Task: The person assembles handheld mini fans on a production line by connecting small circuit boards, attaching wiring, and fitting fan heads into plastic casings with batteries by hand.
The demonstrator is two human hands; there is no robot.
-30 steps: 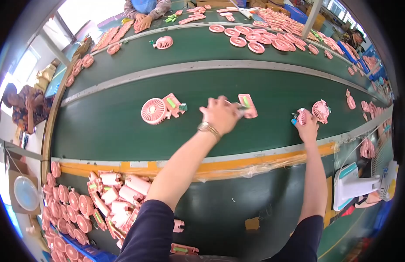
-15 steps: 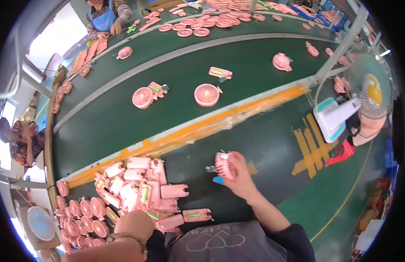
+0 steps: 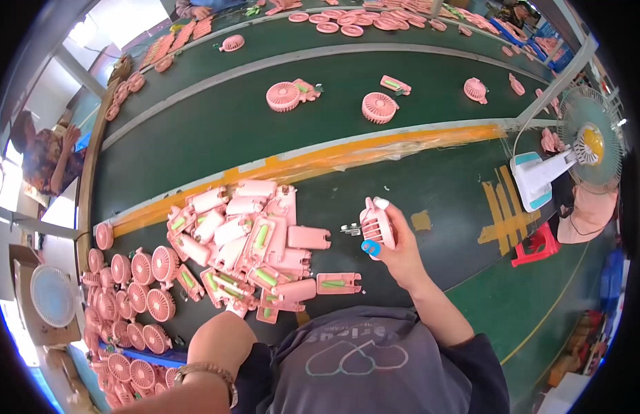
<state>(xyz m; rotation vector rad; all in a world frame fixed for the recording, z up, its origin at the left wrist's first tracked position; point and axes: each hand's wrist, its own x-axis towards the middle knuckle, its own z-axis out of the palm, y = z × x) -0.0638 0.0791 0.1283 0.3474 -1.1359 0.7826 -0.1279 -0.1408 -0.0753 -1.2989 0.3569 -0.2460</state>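
Note:
My right hand [image 3: 405, 259] is closed around a pink handheld fan head [image 3: 377, 226], thumb below and fingers behind it. A small metal or circuit piece [image 3: 350, 229] juts from the fan's left side. My left arm, with a braided bracelet, bends at the lower left; its fingers are hidden, so I cannot tell what they touch. Beyond that arm lies a heap of pink handle shells [image 3: 309, 237], some with green batteries [image 3: 263, 236] showing. Left of the heap sit stacked pink fan heads [image 3: 160, 304].
A taped rail [image 3: 320, 157] separates my work surface from the green conveyor [image 3: 196, 152], where fan parts lie. A white-based electric fan [image 3: 537, 181] stands at the right, near a red stool [image 3: 537, 245]. Other people are at the far left and beyond the belt.
The whole scene has shifted up and right as my head view moved, bringing more stacked fan heads into sight at lower left. My right hand keeps its hold on the fan head, now slightly turned.

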